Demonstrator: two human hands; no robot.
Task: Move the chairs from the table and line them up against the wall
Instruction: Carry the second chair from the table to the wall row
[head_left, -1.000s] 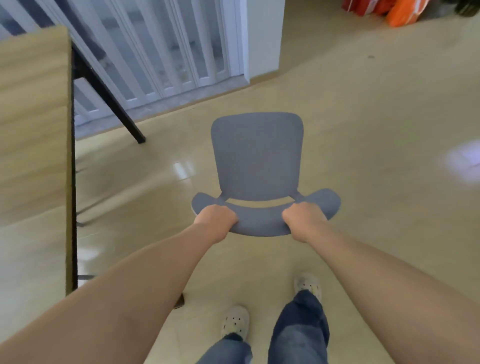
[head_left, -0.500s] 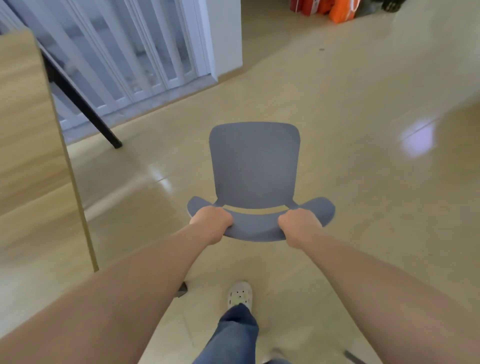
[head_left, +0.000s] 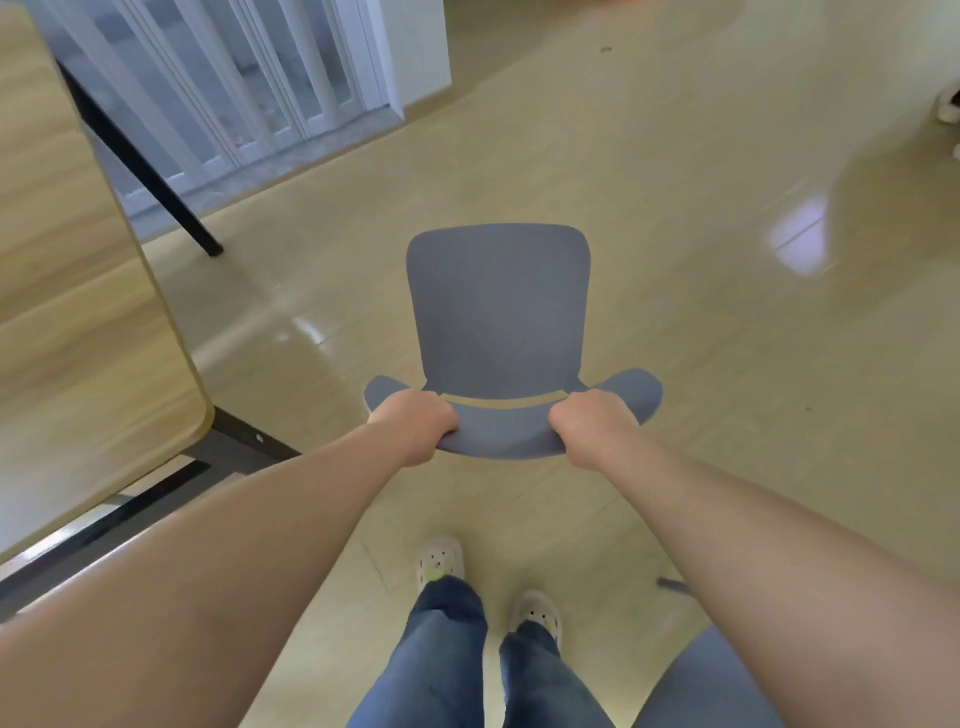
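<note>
A blue-grey chair (head_left: 498, 312) is in front of me, seen from above, its seat pointing away. My left hand (head_left: 415, 426) grips the left side of the curved backrest and my right hand (head_left: 592, 428) grips its right side. The chair's legs are hidden under the seat. The wooden table (head_left: 78, 312) with black legs is at my left. A second blue-grey chair (head_left: 711, 680) shows at the bottom right, partly hidden by my right arm.
A white folding door (head_left: 249, 78) and a white wall corner (head_left: 415, 47) lie ahead on the left. Glossy beige floor (head_left: 727, 260) stretches ahead and to the right. The table's black frame (head_left: 156, 499) runs by my left arm.
I have stepped along with the chair in both hands; the table corner has slid nearer on my left. A second chair has come into view at the bottom right.
</note>
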